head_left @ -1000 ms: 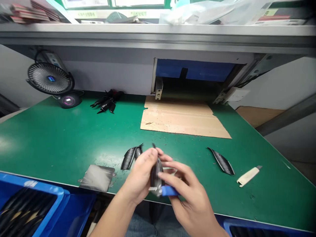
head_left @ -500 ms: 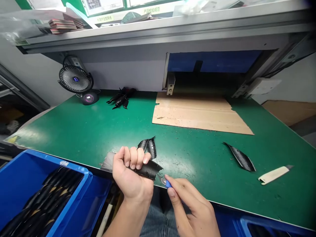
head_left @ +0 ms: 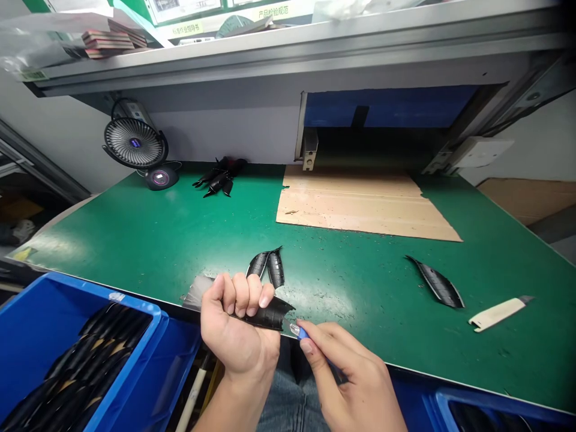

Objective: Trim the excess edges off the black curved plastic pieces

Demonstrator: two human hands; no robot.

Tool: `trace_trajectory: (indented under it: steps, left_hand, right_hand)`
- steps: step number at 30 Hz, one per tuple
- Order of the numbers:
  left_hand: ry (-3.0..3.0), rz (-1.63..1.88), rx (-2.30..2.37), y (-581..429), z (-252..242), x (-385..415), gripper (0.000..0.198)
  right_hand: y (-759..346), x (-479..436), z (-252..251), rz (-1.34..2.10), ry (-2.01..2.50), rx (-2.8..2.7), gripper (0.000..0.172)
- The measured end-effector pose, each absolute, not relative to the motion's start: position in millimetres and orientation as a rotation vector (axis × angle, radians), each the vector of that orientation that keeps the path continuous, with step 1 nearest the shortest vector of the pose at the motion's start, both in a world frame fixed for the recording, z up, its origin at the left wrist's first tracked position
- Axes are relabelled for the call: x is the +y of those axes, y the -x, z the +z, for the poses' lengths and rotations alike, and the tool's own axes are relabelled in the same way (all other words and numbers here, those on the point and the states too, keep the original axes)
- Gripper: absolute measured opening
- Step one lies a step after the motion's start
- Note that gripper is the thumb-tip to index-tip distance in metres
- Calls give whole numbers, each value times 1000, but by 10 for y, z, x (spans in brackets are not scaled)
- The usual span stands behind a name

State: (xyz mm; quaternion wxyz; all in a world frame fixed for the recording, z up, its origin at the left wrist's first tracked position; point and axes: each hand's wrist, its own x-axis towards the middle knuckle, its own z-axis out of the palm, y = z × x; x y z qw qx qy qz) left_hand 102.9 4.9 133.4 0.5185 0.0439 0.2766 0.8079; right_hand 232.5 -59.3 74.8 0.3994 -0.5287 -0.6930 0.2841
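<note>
My left hand (head_left: 243,318) is wrapped round a curved black plastic piece (head_left: 270,313) near the front edge of the green table (head_left: 171,240). Between thumb and fingers, my right hand (head_left: 346,372) grips a blue utility knife (head_left: 302,332). Its blade is at the right end of the black piece; whether it touches cannot be made out. Just beyond my left hand lie two more curved black pieces (head_left: 275,268), leaning together. To the right rests a single curved black piece (head_left: 436,282), with a cream-handled knife (head_left: 499,313) close by.
A blue bin (head_left: 135,300) full of black pieces stands at the left, and another blue bin (head_left: 508,402) is at the lower right. A cardboard sheet (head_left: 360,204), a small fan (head_left: 135,143) and a black pile (head_left: 220,177) occupy the back. Overhead runs a shelf (head_left: 270,54).
The view has shifted slightly. Both hands sit a little further left, still holding the black piece and the knife, with the blade still at the piece's right end.
</note>
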Motion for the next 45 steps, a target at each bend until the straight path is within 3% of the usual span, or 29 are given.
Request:
trace_trajectory:
  steps: [20, 27, 32, 36, 45]
  left_hand:
    - [-194, 1926, 661, -1041, 1339, 13, 42]
    - [-41, 1897, 693, -1018, 1402, 76, 41]
    - [27, 1849, 654, -1028, 1370, 98, 43]
    - [50, 1757, 626, -1104, 1351, 67, 42]
    - [176, 1688, 593, -1083, 1323, 109, 39]
  right_hand:
    - [-2306, -620, 774, 473, 1445, -1795, 24]
    - [-2324, -671, 729, -14, 1266, -1704, 52]
    - [-2248, -613, 771, 513, 1381, -1231, 27]
    - [-2159, -508, 863, 903, 1327, -1236, 15]
    - [-2370, -416, 745, 758, 1422, -894, 26]
